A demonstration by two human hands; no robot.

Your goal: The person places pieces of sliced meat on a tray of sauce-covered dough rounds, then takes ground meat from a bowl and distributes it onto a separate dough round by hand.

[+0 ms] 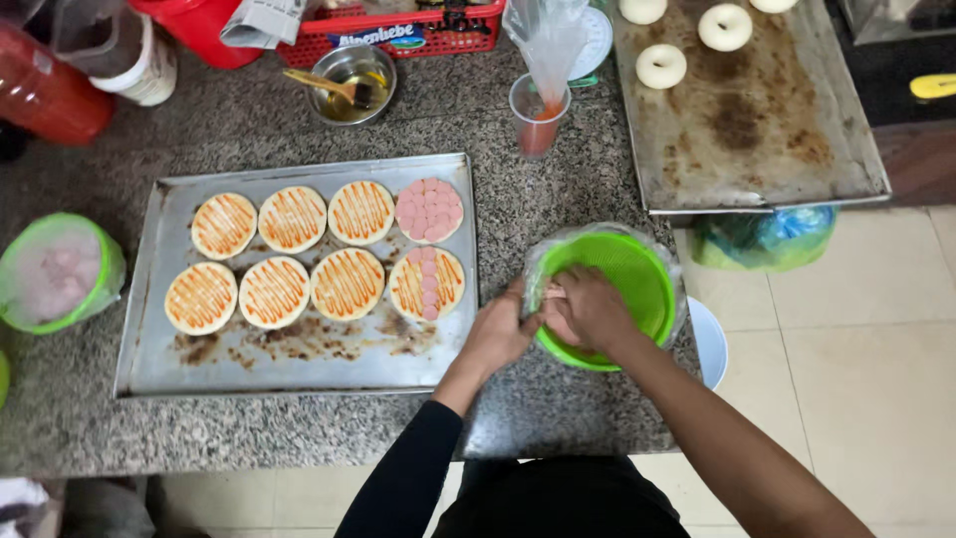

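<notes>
A metal baking tray (159, 349) lies on the granite counter with several round dough bases striped with orange sauce (274, 292). One base (429, 210) is fully covered with pink sausage slices, and another (427, 284) carries a row of them. At the counter's front right corner stands a green plastic-lined bowl (627, 264). Both my hands are at its near rim: my left hand (498, 334) grips the edge, and my right hand (588, 309) reaches inside with fingers curled. What they hold is hidden.
A second worn tray (757, 130) with white dough rings sits at the back right. A cup with a piping bag (539, 110), a steel bowl of oil with a brush (351, 85), a red basket (398, 40) and a green covered bowl (55, 271) surround the work area.
</notes>
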